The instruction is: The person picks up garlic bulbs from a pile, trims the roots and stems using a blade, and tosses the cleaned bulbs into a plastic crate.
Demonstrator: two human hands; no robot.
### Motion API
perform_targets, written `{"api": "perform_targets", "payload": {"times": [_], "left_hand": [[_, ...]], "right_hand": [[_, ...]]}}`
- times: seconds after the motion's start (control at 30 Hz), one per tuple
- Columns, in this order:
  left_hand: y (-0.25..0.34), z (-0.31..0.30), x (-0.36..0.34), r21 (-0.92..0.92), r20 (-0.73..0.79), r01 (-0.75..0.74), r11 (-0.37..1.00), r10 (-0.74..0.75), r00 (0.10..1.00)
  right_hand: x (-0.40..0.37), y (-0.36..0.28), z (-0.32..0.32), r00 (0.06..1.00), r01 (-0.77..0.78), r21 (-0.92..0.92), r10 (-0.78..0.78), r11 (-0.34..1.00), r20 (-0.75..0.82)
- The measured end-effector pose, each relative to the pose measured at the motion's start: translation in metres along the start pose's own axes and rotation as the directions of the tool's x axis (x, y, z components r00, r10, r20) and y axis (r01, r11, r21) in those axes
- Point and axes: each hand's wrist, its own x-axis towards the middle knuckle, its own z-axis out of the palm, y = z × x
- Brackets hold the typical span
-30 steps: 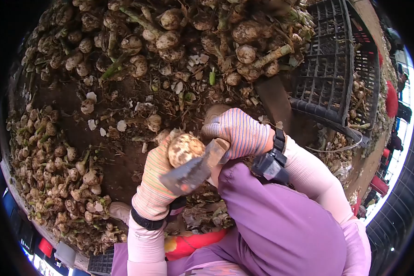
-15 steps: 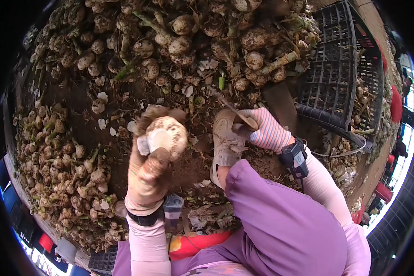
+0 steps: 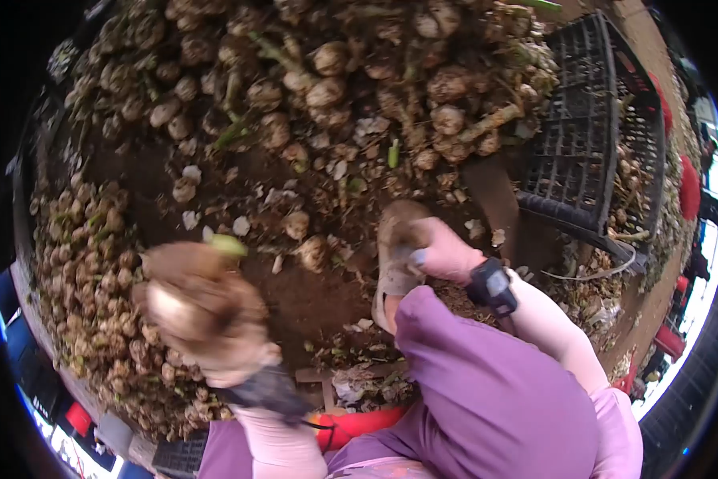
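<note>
My left hand [image 3: 223, 323], in a dirty glove and smeared by motion, is closed around a soil-covered garlic bulb [image 3: 170, 307] over the left heap of bulbs [image 3: 95, 263]. A pale green piece [image 3: 227, 245] shows beside its fingers, also blurred. My right hand [image 3: 450, 251], gloved and with a black device at the wrist, is closed above my shoe [image 3: 396, 235]. The knife it grips shows clearly only in the earlier view; now its blade is blurred or hidden.
A large pile of garlic with stems [image 3: 327, 72] fills the far side. To the right a black plastic crate [image 3: 570, 120] leans by a wire loop [image 3: 606, 275]. Skins and loose bulbs [image 3: 313, 253] lie on the soil between the heaps.
My left hand has swung left and slightly down with the garlic bulb, toward the left heap. Loose bulbs it covered now show on the soil. My right hand has shifted slightly down.
</note>
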Motion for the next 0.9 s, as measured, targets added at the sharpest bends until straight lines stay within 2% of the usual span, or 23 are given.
{"api": "perform_targets", "payload": {"times": [0.03, 0.07, 0.1, 0.13, 0.2, 0.23, 0.27, 0.3, 0.33, 0.37, 0.4, 0.43, 0.5, 0.53, 0.6, 0.63, 0.67, 0.7, 0.73, 0.77, 0.8, 0.83, 0.9], "left_hand": [[-0.032, 0.042, 0.023, 0.566, 0.057, 0.279, 0.776, -0.375, 0.925], [0.027, 0.087, 0.020, 0.542, 0.161, 0.047, 0.839, -0.159, 0.974], [0.035, 0.113, 0.006, 0.709, 0.277, -0.004, 0.705, -0.273, 0.921], [0.045, 0.131, -0.003, 0.492, 0.644, -0.745, 0.451, 0.387, 0.660], [0.027, 0.133, 0.000, 0.664, 0.475, -0.591, 0.458, 0.352, 0.807], [0.067, 0.119, 0.018, 0.830, 0.557, -0.514, -0.216, 0.287, 0.779], [0.105, 0.105, 0.047, 0.564, 0.586, -0.225, -0.794, 0.193, 0.787], [0.046, 0.064, 0.084, 0.518, 0.439, 0.017, -0.855, 0.283, 0.853], [0.060, 0.046, 0.109, 0.236, 0.470, 0.082, -0.968, 0.188, 0.862], [0.059, 0.035, 0.130, -0.091, 0.483, 0.277, -0.957, 0.200, 0.852], [0.097, 0.022, 0.149, -0.057, 0.373, 0.207, -0.977, 0.171, 0.912], [0.133, 0.011, 0.172, -0.245, 0.285, 0.207, -0.947, 0.134, 0.949], [0.122, 0.018, 0.170, -0.419, 0.352, 0.256, -0.871, 0.104, 0.930], [0.124, 0.022, 0.167, -0.354, 0.449, 0.267, -0.896, 0.088, 0.889], [0.108, 0.057, 0.144, 0.129, 0.476, 0.160, -0.979, 0.203, 0.856], [0.176, 0.077, 0.149, 0.793, 0.468, -0.289, -0.536, 0.233, 0.852], [0.177, 0.106, 0.121, 0.462, 0.648, -0.196, -0.865, 0.179, 0.740], [0.147, 0.145, 0.099, 0.588, 0.670, -0.144, -0.796, 0.380, 0.638], [0.157, 0.187, 0.068, -0.200, 0.719, -0.067, -0.978, -0.193, 0.668], [0.160, 0.218, 0.052, 0.260, 0.830, -0.172, -0.950, 0.129, 0.542], [0.156, 0.244, 0.038, 0.302, 0.909, -0.379, -0.874, 0.145, 0.391], [0.166, 0.267, 0.025, 0.558, 0.821, -0.673, -0.485, 0.441, 0.363], [0.158, 0.251, 0.028, 0.697, 0.707, -0.583, -0.418, 0.535, 0.462]], "right_hand": [[-0.004, -0.035, -0.006, 0.934, -0.357, 0.084, 0.354, 0.930, 0.047], [-0.004, -0.034, -0.005, 0.985, -0.156, 0.192, 0.168, 0.969, -0.047], [-0.004, -0.047, -0.009, 0.985, -0.156, 0.186, 0.167, 0.970, -0.049], [-0.006, -0.060, -0.012, 0.983, -0.166, 0.182, 0.178, 0.969, -0.049], [-0.005, -0.066, -0.009, 0.978, -0.189, 0.206, 0.202, 0.960, -0.047], [-0.003, -0.068, -0.009, 0.973, -0.208, 0.223, 0.225, 0.952, -0.057], [-0.001, -0.064, -0.008, 0.975, -0.200, 0.216, 0.215, 0.956, -0.050], [0.002, -0.053, -0.004, 0.978, -0.199, 0.203, 0.206, 0.959, -0.015], [0.002, -0.045, -0.001, 0.978, -0.206, 0.197, 0.208, 0.959, 0.009], [0.002, -0.049, 0.001, 0.983, -0.185, 0.025, 0.185, 0.982, -0.015], [0.001, -0.047, 0.001, 0.982, -0.188, 0.029, 0.188, 0.982, -0.009], [-0.002, -0.044, 0.001, 0.981, -0.188, 0.077, 0.190, 0.979, -0.029], [0.000, -0.050, 0.003, 0.966, -0.246, 0.122, 0.254, 0.961, -0.053], [0.000, -0.060, 0.003, 0.946, -0.310, 0.116, 0.318, 0.944, -0.061], [0.001, -0.057, 0.003, 0.945, -0.273, 0.179, 0.298, 0.945, -0.132], [0.002, -0.050, 0.000, 0.962, -0.224, 0.069, 0.232, 0.972, -0.146], [0.004, -0.046, -0.002, 0.972, -0.175, -0.044, 0.165, 0.984, -0.164], [0.004, -0.057, 0.001, 0.960, -0.231, -0.014, 0.226, 0.973, -0.167], [0.005, -0.057, 0.003, 0.961, -0.230, -0.011, 0.225, 0.973, -0.159], [0.005, -0.057, 0.003, 0.964, -0.216, 0.006, 0.214, 0.976, -0.159], [0.005, -0.057, 0.002, 0.965, -0.203, 0.021, 0.203, 0.979, -0.163], [0.005, -0.060, 0.002, 0.976, -0.163, -0.026, 0.158, 0.986, -0.151], [0.004, -0.052, -0.004, 0.975, -0.201, -0.016, 0.199, 0.979, -0.097]]}}
